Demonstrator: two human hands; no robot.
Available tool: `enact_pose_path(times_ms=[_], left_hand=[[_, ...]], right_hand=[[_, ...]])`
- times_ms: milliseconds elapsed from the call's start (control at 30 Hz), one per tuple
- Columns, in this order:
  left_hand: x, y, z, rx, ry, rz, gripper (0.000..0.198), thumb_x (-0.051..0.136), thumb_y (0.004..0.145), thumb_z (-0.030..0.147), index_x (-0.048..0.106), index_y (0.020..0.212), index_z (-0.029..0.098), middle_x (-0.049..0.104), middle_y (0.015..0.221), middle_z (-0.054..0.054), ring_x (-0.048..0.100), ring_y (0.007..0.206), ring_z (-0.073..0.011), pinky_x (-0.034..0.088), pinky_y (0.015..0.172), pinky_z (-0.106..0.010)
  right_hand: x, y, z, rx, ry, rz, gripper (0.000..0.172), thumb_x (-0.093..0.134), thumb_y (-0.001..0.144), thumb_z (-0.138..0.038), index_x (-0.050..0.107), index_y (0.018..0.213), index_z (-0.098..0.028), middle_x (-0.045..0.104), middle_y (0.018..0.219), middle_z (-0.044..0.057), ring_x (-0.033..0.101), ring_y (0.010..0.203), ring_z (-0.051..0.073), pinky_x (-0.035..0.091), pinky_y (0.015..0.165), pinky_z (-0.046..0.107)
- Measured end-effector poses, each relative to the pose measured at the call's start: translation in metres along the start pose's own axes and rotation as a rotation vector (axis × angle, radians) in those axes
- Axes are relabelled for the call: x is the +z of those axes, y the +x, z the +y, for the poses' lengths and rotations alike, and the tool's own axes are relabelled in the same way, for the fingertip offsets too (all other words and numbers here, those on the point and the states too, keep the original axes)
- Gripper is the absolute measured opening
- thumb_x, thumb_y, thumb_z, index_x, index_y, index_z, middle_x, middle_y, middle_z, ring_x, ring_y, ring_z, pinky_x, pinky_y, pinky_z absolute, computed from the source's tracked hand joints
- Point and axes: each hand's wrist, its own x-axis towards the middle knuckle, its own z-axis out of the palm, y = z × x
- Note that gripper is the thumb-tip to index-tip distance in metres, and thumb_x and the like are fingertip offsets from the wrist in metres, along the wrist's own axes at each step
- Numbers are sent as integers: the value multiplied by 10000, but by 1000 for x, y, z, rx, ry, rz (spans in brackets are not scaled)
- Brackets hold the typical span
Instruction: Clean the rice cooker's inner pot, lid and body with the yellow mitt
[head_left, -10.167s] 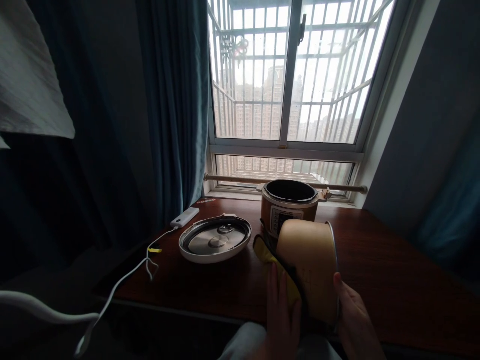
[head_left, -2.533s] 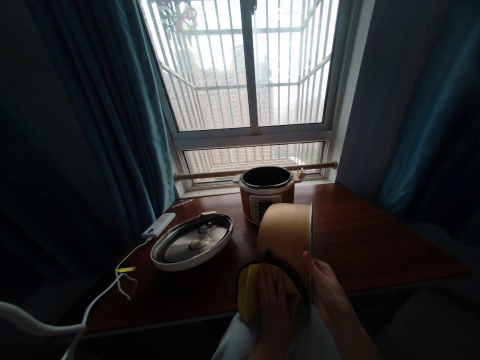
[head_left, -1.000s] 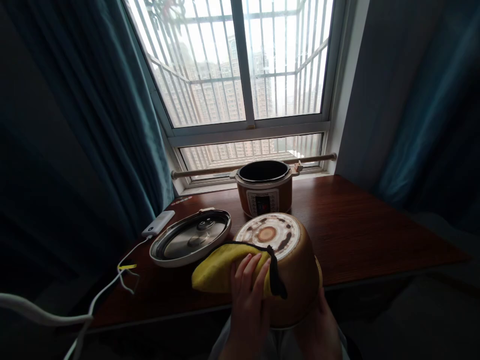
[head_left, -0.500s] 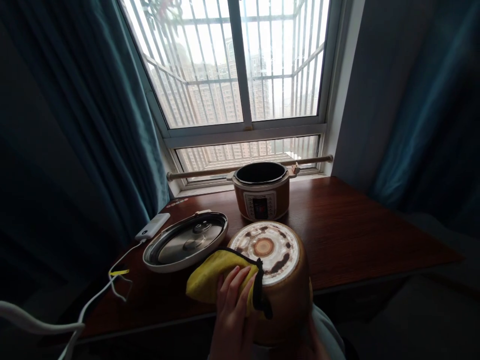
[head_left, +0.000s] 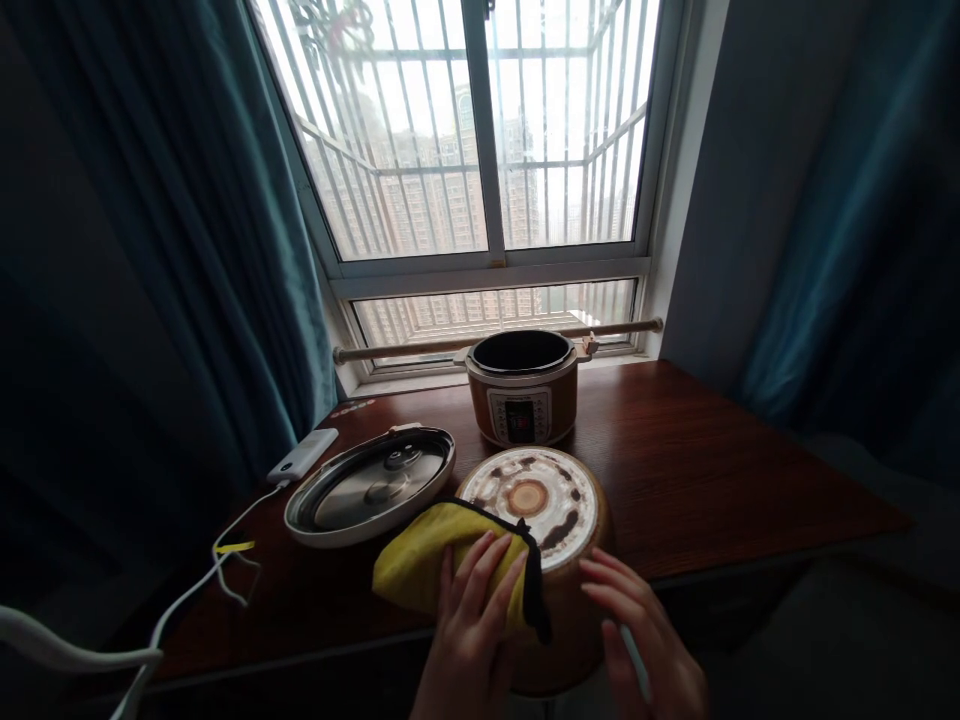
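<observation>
Head cam, biggest stuff first: dark reddish-brown, wood-look table (head_left: 720, 450), smooth with a slight sheen, and a brown cooker body (head_left: 523, 405) standing upright by its back edge, black inside, squarish panel up front. Inner pot (head_left: 559, 560) is what's being worked on: bottom-up and tilted at the middle of the near edge, can't tell what's propping it. It's round and tan-gold, with smooth walls and a whitish base with dark brown blotches around a tan centre. Looks like stiff metal, so I'd guess some heft and a bit slippery; I'd grab the rim rather than that curved wall. Lid (head_left: 375, 490) lies underside-up toward the left edge, shiny steel plate in a pale shell, probably rigid. Yellow cloth (head_left: 416, 565) with black edging looks soft and floppy; the left hand (head_left: 472, 635) has it pressed against the pot, fingers bent over it. Right hand (head_left: 660, 640) is half-curled, thumb apart, no grip on anything I can see; fingertips sit right by the pot's base, can't tell if touching. Smallest is a white plastic box (head_left: 304, 455) near the left edge, cable plugged in.
</observation>
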Motion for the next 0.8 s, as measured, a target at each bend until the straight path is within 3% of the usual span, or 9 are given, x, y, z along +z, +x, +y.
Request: enact_pose_path(times_ms=[67, 167, 300, 533, 667, 733, 800], left_hand=[[0, 0, 1, 8, -4, 15, 492, 385, 891, 263, 354, 1382, 241, 436, 1381, -119, 356, 1300, -287, 183, 1084, -544], [0, 1, -2, 24, -16, 14, 467, 369, 899, 280, 385, 1363, 228, 437, 1381, -114, 345, 1307, -282, 180, 1088, -535], [-6, 8, -9, -14, -27, -39, 457, 436, 872, 240, 425, 1329, 238, 451, 1378, -85, 348, 1308, -261, 198, 1094, -506], [-20, 51, -43, -186, -191, -317, 423, 403, 906, 314, 448, 1325, 280, 457, 1386, -39, 340, 1317, -229, 237, 1097, -476], [-5, 87, -75, -235, -355, -389, 389, 427, 885, 359, 558, 1236, 255, 442, 1398, -37, 307, 1333, -245, 215, 1105, -446], [8, 105, -90, -287, -509, -380, 390, 454, 864, 365, 590, 1199, 219, 440, 1399, -54, 359, 1300, -246, 228, 1100, -405], [21, 120, -103, -410, -721, -398, 422, 516, 818, 398, 609, 1162, 172, 533, 1306, -80, 461, 1208, -257, 295, 1061, -387]], right_hand=[[3, 14, 15, -104, -126, 82, 310, 508, 823, -191, 641, 1093, -264, 636, 1149, 66, 571, 1102, 248, 424, 988, 456], [10, 23, 27, -217, -227, 103, 369, 489, 806, -119, 623, 1126, -244, 625, 1175, 56, 558, 1124, 236, 440, 978, 421], [14, 22, 30, -243, -231, 103, 383, 477, 802, -88, 624, 1124, -236, 635, 1156, 46, 561, 1122, 221, 466, 951, 375], [12, 22, 30, -192, -156, 135, 399, 499, 782, -68, 653, 1092, -266, 658, 1115, 23, 586, 1088, 221, 462, 954, 380], [14, 20, 30, -182, -121, 145, 409, 509, 771, -53, 656, 1088, -266, 657, 1119, 19, 581, 1095, 225, 449, 968, 393], [15, 20, 30, -183, -125, 157, 402, 507, 772, -49, 656, 1081, -259, 656, 1119, 20, 579, 1097, 225, 446, 973, 401], [16, 20, 32, -216, -156, 171, 389, 493, 784, -49, 646, 1085, -240, 657, 1116, 28, 580, 1097, 221, 453, 965, 405]])
